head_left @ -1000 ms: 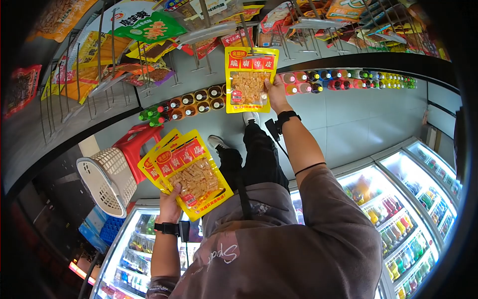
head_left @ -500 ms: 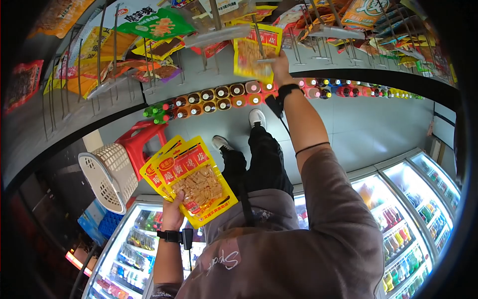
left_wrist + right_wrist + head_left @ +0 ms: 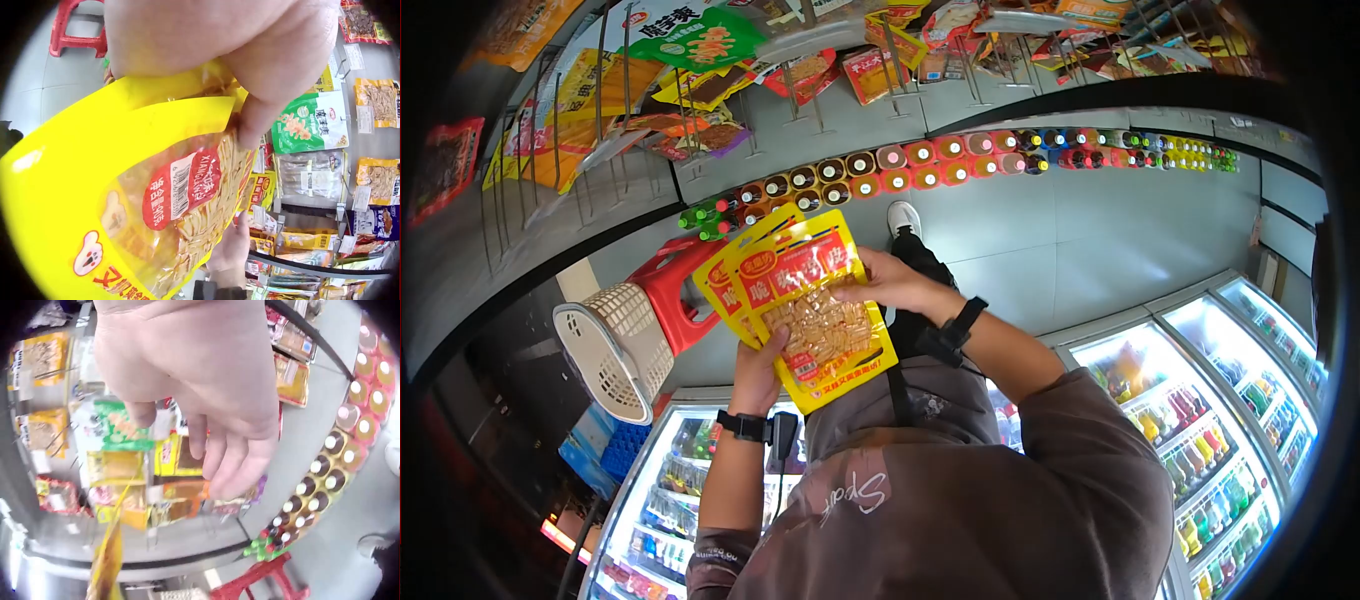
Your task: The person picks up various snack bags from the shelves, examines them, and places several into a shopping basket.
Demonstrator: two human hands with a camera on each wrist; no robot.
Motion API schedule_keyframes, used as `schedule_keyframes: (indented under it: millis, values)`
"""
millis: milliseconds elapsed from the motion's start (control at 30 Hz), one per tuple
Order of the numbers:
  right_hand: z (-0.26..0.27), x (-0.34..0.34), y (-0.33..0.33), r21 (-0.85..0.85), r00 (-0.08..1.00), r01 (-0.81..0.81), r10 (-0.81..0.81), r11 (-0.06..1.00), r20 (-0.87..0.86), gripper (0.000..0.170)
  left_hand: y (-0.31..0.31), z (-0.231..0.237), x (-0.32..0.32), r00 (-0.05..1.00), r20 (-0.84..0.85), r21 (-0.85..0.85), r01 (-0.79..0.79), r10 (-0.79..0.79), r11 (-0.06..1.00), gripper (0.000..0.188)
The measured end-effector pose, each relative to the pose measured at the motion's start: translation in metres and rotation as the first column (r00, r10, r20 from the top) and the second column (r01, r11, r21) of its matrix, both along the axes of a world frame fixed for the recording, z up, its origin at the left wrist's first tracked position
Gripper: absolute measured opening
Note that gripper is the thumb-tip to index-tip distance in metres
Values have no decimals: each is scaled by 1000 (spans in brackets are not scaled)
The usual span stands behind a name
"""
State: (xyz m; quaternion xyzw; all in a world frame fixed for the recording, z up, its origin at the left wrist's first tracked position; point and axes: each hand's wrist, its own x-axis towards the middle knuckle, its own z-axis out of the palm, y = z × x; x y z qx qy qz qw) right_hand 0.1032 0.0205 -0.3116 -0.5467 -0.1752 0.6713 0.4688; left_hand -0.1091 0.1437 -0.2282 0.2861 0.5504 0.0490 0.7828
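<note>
The left hand pinches flat, glossy yellow packets, fanned and overlapping, the front one showing strip-shaped pieces. The right hand is just beside them, fingers loosely bent, gripping nothing. Nearby stands a perforated, curved-rimmed basket.

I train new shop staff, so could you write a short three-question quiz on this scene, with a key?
1. What does the left hand hold? A: a cup; B: yellow snack packets; C: a phone.
2. True or false: the plastic stool is blue.
3. Fill in: in front of a white shoe, rows of capped bottles stand on the (missing word).
Key: 1. B. 2. False; it is red. 3. Floor.
</note>
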Motion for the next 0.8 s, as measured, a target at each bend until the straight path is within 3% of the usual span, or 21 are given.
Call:
schedule_keyframes:
  millis: [33,67,233,300,333,400,433,500,533,600,733,800]
  values:
    - [1,-12,-4,58,979,88,-98,994,176,49,-1,2,6,1000,2,-1,7,-7,1000,41]
    - [3,-14,-6,-58,964,109,-91,992,248,46,-1,5,12,1000,8,4,29,-29,1000,40]
    - [2,9,-19,-29,973,168,-161,985,166,36,-2,1,13,989,86,67,115,-121,991,46]
    - [-5,17,-25,10,952,302,-302,953,46,31,-3,3,13,987,80,84,133,-139,988,48]
    - [-7,24,-28,11,953,301,-301,954,46,31,-3,2,12,990,76,90,112,-119,990,46]
    - [-13,43,-31,7,873,488,-488,873,10,29,-3,1,7,993,71,95,87,-94,992,44]
    - [-24,55,-35,5,874,485,-485,874,9,29,-1,0,3,997,12,114,68,-70,991,41]
    - [-61,79,-40,-47,809,561,-535,827,244,27,3,-3,-8,998,-48,130,49,-43,990,38]
    - [-80,90,-38,-51,811,558,-532,828,244,27,4,-6,-17,997,-69,140,30,-20,990,37]
    - [-117,111,-29,16,695,668,-632,744,344,28,6,-7,-27,994,-109,141,-4,20,990,34]
    - [-154,144,-7,24,646,723,-689,690,328,27,4,-3,-36,989,-125,138,-68,85,988,33]
    - [-159,150,-2,134,650,698,-700,704,295,25,2,-4,-40,986,-139,130,-74,92,989,33]
